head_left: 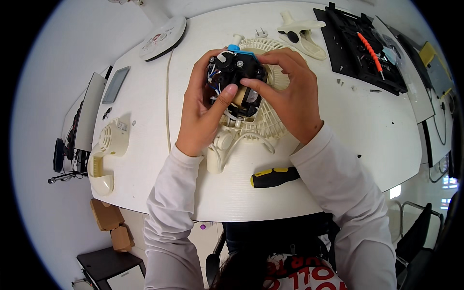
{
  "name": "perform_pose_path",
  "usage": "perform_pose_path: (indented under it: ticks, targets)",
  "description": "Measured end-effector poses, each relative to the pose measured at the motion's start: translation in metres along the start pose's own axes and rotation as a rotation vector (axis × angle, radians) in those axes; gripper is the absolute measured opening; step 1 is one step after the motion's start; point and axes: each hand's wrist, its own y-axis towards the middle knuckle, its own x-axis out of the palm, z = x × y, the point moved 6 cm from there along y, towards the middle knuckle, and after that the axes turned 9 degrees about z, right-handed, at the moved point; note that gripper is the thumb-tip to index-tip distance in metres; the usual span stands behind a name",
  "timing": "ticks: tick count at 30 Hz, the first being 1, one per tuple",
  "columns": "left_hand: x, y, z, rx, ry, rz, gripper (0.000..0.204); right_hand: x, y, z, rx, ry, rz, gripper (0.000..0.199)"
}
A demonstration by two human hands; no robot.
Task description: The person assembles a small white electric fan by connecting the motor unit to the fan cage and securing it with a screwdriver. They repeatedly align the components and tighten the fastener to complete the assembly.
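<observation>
Between my hands is a small fan's motor unit, black with coloured wires, a tan coil and a blue piece at its top. My left hand wraps round its left side, thumb across the front. My right hand grips the other side, with thumb and index finger on the black housing. Behind the unit lies the cream fan grille, partly hidden by my hands. Below it are a cream joint piece and a looped cord. A black and yellow screwdriver rests near my right forearm, its far end covered by the sleeve.
A cream clip base lies at the back. Right of it is a black tool case with an orange flexible shaft; several screws lie nearby. Cream housing parts, a phone and a round white lamp base stand left.
</observation>
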Motion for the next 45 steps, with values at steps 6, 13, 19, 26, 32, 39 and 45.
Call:
perform_pose_path:
  ticks: [6, 13, 19, 26, 32, 39, 45]
  targets:
    - [0.001, 0.000, 0.001, 0.014, -0.045, 0.004, 0.052, 0.003, -0.005, 0.001, 0.119, 0.062, 0.007, 0.032]
    - [0.001, 0.001, 0.003, 0.014, -0.033, -0.001, 0.051, 0.005, -0.006, 0.002, 0.120, 0.028, -0.006, 0.029]
    - [0.002, 0.001, 0.003, -0.011, -0.072, -0.011, 0.059, 0.010, -0.009, -0.002, 0.046, -0.077, -0.032, 0.038]
    - [-0.001, 0.001, 0.000, -0.030, -0.081, -0.012, 0.064, 0.008, -0.006, -0.003, 0.042, -0.033, -0.008, 0.039]
    - [-0.003, -0.001, -0.008, -0.091, -0.156, 0.036, 0.064, 0.007, -0.004, -0.004, 0.118, -0.019, -0.036, 0.033]
    - [-0.002, 0.002, -0.010, -0.130, -0.179, -0.002, 0.065, 0.007, -0.003, -0.002, 0.094, 0.010, -0.029, 0.028]
    - [-0.014, 0.005, -0.013, -0.120, -0.144, -0.025, 0.064, 0.012, -0.004, -0.003, 0.106, 0.029, -0.025, 0.029]
